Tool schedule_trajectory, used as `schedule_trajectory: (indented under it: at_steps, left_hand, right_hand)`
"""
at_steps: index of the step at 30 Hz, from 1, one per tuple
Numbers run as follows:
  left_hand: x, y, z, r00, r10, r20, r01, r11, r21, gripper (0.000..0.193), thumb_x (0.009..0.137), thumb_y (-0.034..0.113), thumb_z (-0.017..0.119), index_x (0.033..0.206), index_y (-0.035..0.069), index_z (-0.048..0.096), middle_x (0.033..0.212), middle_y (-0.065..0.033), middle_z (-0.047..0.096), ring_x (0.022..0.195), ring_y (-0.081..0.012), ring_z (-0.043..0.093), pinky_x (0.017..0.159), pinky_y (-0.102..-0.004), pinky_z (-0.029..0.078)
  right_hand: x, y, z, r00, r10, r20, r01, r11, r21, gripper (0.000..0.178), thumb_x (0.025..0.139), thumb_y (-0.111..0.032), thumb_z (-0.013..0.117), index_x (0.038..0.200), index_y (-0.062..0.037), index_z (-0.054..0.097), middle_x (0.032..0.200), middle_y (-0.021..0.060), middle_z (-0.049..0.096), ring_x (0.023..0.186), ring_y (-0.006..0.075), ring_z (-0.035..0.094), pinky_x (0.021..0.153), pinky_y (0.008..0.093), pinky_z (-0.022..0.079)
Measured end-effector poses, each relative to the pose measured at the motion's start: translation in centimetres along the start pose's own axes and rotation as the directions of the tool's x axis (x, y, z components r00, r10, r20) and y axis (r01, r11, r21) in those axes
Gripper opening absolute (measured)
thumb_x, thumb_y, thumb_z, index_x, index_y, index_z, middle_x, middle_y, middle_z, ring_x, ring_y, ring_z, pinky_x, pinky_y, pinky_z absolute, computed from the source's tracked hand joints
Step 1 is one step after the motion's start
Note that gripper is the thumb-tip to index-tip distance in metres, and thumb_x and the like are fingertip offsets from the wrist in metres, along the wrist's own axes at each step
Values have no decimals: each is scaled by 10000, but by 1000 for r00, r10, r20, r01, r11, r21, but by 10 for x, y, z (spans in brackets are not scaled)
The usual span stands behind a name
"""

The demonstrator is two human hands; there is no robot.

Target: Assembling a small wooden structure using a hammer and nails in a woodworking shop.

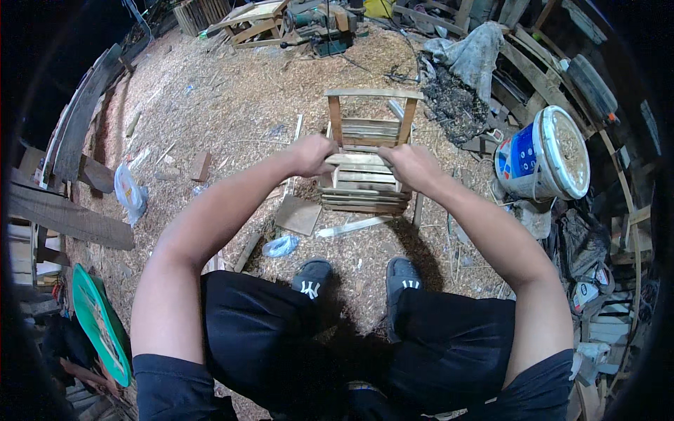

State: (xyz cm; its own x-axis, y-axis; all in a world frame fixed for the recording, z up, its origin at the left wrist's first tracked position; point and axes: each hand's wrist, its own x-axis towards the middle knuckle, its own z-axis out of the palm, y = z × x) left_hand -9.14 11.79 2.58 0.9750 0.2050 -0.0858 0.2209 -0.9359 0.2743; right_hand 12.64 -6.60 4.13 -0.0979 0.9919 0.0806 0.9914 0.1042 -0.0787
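A small slatted wooden crate (361, 198) with a tall upright frame (373, 93) at its far side stands on the ground before me. Across its top lies a pale wooden slat (361, 161). My left hand (313, 156) is closed on the slat's left end. Its right end is gripped by my right hand (413, 167), with the fingers curled in. Both hands partly hide the crate's upper corners. Whether the slat is fixed to the crate, I cannot tell.
Wood shavings cover the ground. A lidded white and blue bucket (544, 154) stands at right, near scrap wood. A power tool (326, 28) and a wooden frame (253, 21) sit at the back. A thin board (298, 215), a wood block (201, 166) and a green basin (98, 326) lie leftward.
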Motion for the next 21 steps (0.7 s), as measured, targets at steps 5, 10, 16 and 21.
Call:
schedule_trajectory:
  at_steps: [5,10,16,21]
  left_hand:
    - [-3,8,-9,1000,-4,30,0,993,114,282,793,266,757,979,58,724,989,-173,712,941,-378,680,823,-461,552]
    - [-13,17,-6,987,23,159,-34,997,70,412,894,486,671,1008,96,741,901,-202,720,868,-397,697,803,-491,553]
    - [-41,7,-24,968,-139,207,128,989,68,589,889,626,627,1088,84,742,992,-215,732,924,-398,706,846,-486,557]
    - [-90,-15,-41,972,-208,107,202,977,64,703,877,688,584,1287,122,665,1193,-209,692,1092,-399,663,972,-479,521]
  right_hand:
    - [2,-3,3,999,37,14,-37,999,-29,193,864,-102,598,1052,-106,641,815,178,713,785,385,708,683,495,563]
    - [-3,-4,1,935,38,354,-69,995,77,378,904,-317,645,1245,-153,657,1029,199,721,996,387,695,873,502,563]
    - [0,-18,-18,974,33,223,-85,970,229,626,920,-454,673,1444,-144,526,1419,159,562,1231,338,599,1029,469,493]
    - [22,-30,-12,981,-126,-146,152,971,183,655,921,-418,683,1484,-150,481,1492,157,488,1378,351,467,1144,448,393]
